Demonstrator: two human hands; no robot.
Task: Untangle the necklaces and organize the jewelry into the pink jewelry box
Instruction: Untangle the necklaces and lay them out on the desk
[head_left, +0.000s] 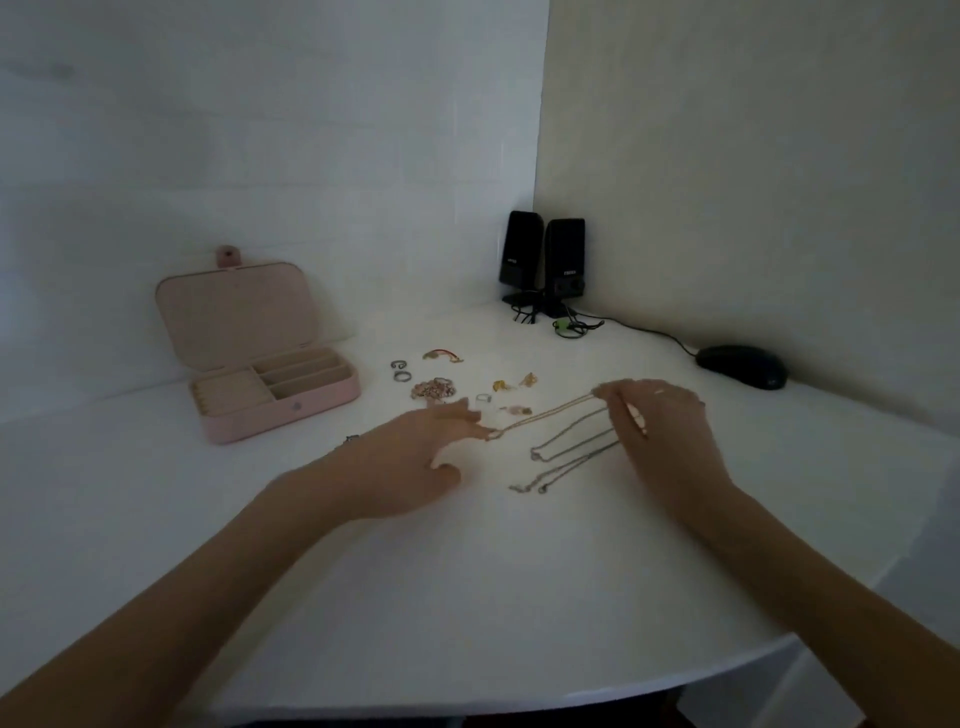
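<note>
The pink jewelry box (280, 410) stands open on the left of the white table, lid leaning back, its compartments holding nothing I can make out. A gold necklace (540, 415) lies stretched between my hands. My left hand (415, 457) touches its lower end with the fingertips. My right hand (660, 426) pinches its upper end. Two silver necklaces (571, 447) lie below it, side by side, running toward my right hand. Rings (399, 370), a beaded bracelet (434, 389) and small earrings (511, 384) are scattered beyond my hands.
Two black speakers (545, 260) with cables stand in the far corner. A black computer mouse (743, 366) sits at the right by the wall. A green-and-black item (569, 328) lies near the speakers. The table's rounded front edge (571, 691) curves close to me.
</note>
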